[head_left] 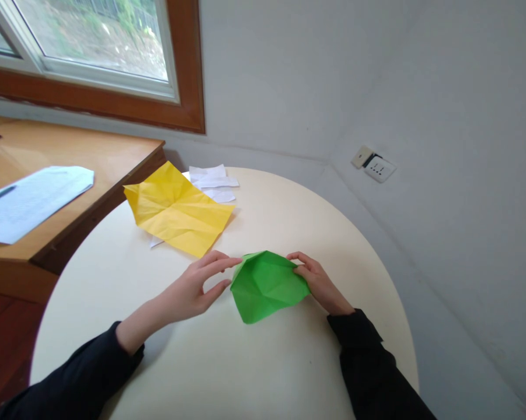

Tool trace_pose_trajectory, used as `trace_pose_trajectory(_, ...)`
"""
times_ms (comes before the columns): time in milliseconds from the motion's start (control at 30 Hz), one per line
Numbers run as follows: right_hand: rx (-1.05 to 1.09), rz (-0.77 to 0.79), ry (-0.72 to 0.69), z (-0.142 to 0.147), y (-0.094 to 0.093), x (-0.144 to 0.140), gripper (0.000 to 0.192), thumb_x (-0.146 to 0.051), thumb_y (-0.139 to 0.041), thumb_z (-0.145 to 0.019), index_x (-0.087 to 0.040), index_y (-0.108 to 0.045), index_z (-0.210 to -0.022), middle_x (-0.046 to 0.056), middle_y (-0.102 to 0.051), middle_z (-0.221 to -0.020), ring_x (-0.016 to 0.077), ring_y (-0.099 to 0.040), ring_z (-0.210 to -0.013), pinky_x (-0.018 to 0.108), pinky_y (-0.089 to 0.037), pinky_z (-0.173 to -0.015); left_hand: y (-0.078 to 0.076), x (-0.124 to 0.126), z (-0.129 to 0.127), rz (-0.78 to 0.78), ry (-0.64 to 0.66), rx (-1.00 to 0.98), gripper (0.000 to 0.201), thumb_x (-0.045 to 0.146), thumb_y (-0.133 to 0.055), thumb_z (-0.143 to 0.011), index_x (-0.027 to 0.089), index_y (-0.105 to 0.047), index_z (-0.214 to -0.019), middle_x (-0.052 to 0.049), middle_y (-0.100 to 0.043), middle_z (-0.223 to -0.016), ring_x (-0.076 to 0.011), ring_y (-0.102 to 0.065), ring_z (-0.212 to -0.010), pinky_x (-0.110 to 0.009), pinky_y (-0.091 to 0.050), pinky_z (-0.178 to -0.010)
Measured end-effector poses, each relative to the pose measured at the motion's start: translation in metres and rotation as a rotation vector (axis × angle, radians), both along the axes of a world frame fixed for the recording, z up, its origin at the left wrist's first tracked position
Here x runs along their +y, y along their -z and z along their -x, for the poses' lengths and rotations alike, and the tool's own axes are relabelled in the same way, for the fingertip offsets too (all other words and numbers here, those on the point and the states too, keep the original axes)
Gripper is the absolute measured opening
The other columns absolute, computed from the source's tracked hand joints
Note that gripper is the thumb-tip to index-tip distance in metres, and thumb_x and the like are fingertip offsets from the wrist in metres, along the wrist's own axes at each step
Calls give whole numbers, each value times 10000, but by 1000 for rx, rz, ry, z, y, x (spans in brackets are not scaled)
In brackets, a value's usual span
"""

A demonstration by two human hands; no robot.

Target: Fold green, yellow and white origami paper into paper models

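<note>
A creased sheet of green paper (269, 286) is held just above the round table, its edges bent up around a hollow middle. My right hand (318, 283) pinches its right edge between thumb and fingers. On the other side, my left hand (206, 283) has thumb and fingers spread apart, with the fingertips at the paper's left edge; whether they press on it is hard to see. Beyond my left hand lies a wrinkled sheet of yellow paper (179, 210), unfolded, with crossing crease lines.
Folded white papers (214, 182) lie behind the yellow sheet on the white round table (272, 373). To the left stands a wooden desk (114, 146) with printed sheets (39, 198) and a pen (0, 194). A wall socket (379, 168) is at the right.
</note>
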State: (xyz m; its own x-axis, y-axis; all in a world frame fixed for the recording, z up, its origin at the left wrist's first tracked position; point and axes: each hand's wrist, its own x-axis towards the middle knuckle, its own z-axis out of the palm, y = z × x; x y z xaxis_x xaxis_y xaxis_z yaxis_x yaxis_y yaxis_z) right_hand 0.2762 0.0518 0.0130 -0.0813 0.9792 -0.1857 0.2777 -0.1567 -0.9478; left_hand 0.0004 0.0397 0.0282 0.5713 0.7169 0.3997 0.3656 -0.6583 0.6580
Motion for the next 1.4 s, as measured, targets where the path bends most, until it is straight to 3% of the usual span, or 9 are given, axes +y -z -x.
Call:
trace_pose_trajectory(133, 0, 49, -24, 0, 1, 0, 234, -254, -444, -645, -224, -551, -851, -58, -495, -514, 113, -418, -425, 218, -309, -426, -3, -4, 1, -48, 121, 108, 429, 128, -341, -899, 255, -435, -1298, -100, -524, -1116, -163, -533, -1005, -288, -466, -851)
trace_pose_trajectory(367, -3, 68, -30, 0, 7, 3, 232, -243, -445, -655, -227, -568, -851, -38, -551, -593, 122, -458, -484, 219, -331, -448, -6, -7, 0, -158, 140, 228, 286, 120, -383, -876, 200, -605, -1037, -125, -504, -1165, -167, -557, -950, -253, -488, -748)
trace_pose_trajectory(667, -20, 139, -185, -4, -6, -3, 275, -234, -472, -682, -205, -581, -933, -37, -564, -657, 108, -474, -544, 216, -340, -509, -1, -3, 1, -260, 58, 39, 159, 85, -429, -857, 160, -570, -864, -111, -601, -984, -137, -615, -838, -224, -504, -727)
trace_pose_trajectory(767, 10, 168, -257, -10, -9, -2, 286, -273, -522, -713, -202, -585, -983, -3, -627, -794, 138, -547, -663, 241, -397, -587, -5, -2, 1, -274, 33, -33, 129, 89, -463, -842, 162, -569, -839, -105, -623, -938, -144, -624, -837, -226, -506, -736)
trace_pose_trajectory(967, -12, 136, -469, -23, -15, -1, 356, -368, -559, -783, -207, -605, -1097, 64, -610, -1125, 216, -562, -987, 326, -431, -826, -10, -2, 0, -149, -44, -127, 77, 104, -527, -808, 160, -578, -822, -81, -652, -872, -136, -627, -777, -217, -499, -697)
trace_pose_trajectory(1100, 8, 92, -435, -27, -17, -4, 561, -394, -556, -803, -258, -411, -1328, 53, -593, -1086, 185, -574, -943, 320, -436, -809, -10, -2, -1, -8, -80, -146, 62, 129, -537, -809, 152, -592, -791, -65, -652, -822, -129, -614, -730, -219, -487, -676)
trace_pose_trajectory(1167, 2, 85, -425, -29, -19, -5, 565, -427, -524, -824, -282, -377, -1350, 41, -602, -1025, 170, -580, -872, 316, -442, -776, -10, 0, 0, 61, -88, -159, 73, 152, -532, -815, 149, -594, -775, -61, -643, -795, -132, -606, -717, -229, -486, -671)
trace_pose_trajectory(1300, -49, 21, -433, -33, -21, -4, 390, -492, -507, -824, -254, -625, -1110, 55, -626, -1041, 203, -562, -929, 331, -427, -808, -7, 2, 0, 177, -113, -197, 97, 196, -527, -822, 142, -588, -768, -50, -618, -731, -134, -587, -676, -237, -493, -634)
trace_pose_trajectory(1400, 17, -1, -398, -35, -18, -2, 342, -504, -553, -794, -223, -696, -928, 51, -649, -963, 192, -572, -857, 304, -432, -759, -6, 2, 0, 220, -129, -220, 119, 214, -533, -817, 135, -585, -744, -44, -602, -686, -134, -579, -649, -237, -499, -610)
